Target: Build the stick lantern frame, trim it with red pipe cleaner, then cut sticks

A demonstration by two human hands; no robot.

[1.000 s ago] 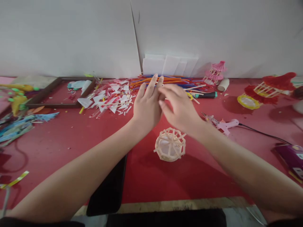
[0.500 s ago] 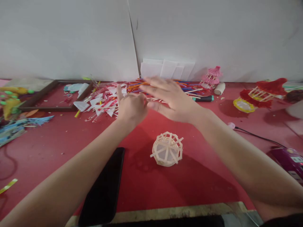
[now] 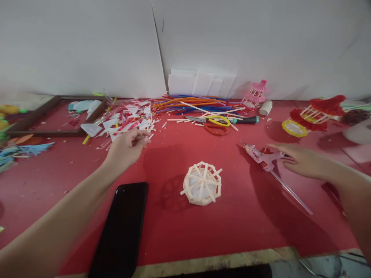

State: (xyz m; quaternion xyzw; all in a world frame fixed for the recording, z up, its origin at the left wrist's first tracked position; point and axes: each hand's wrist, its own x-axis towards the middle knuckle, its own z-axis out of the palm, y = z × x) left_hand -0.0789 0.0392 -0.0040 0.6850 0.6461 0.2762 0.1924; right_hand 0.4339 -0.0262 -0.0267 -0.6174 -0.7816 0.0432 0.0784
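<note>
My left hand [image 3: 129, 150] is at the left of centre, thumb and fingers pinched together. A short pale stick [image 3: 151, 136] shows at the fingertips. At the right, my right hand [image 3: 305, 161] is at the handle of a pink glue gun [image 3: 262, 157], its fingers stretched over the handle and the thumb below, slightly blurred. A clear glue stick [image 3: 291, 192] juts from the gun's back. Between the hands, a small round frame of pale wooden sticks [image 3: 202, 183] sits on the red tabletop [image 3: 185, 235], with crossed spokes on top and a whitish base.
A black phone [image 3: 121, 227] lies at the near left. Behind are scissors [image 3: 218, 121], colourful sticks [image 3: 194, 101], plastic scraps [image 3: 127, 121] and white sheets [image 3: 185, 84] against the wall. A red pavilion model [image 3: 319, 114] and a pink one [image 3: 256, 92] stand at the right.
My hands were close together above the table's middle and have moved apart. The left went down and left; the right went right to the glue gun. The scissors are now uncovered.
</note>
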